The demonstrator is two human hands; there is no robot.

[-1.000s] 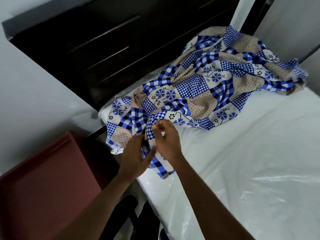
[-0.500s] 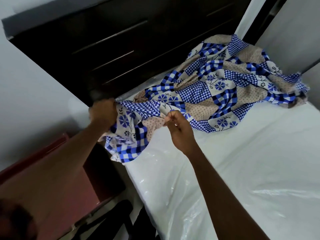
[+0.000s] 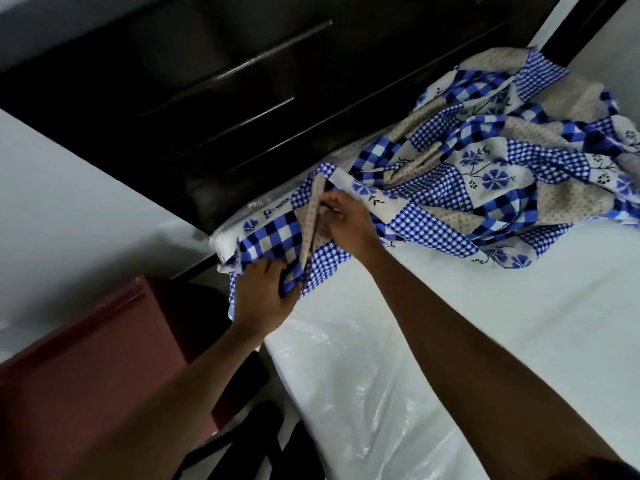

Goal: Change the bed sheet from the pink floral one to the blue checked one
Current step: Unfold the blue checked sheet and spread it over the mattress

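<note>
Both hands hold the blue checked sheet at the mattress corner.
Left hand (image 3: 263, 296) grips the blue checked sheet (image 3: 478, 188) at centre-left; right hand (image 3: 346, 220) pinches a fold above, on the mattress (image 3: 450, 341).

This was a bedroom in a home. A mattress (image 3: 485, 306), wrapped in clear plastic, butted against a dark wooden headboard (image 3: 242, 98) with long grooves. A blue checked sheet (image 3: 485, 188) lay bunched along the mattress's head edge. A pale wall (image 3: 69, 202) and a reddish cabinet (image 3: 86, 375) stood beside its left edge.
</note>
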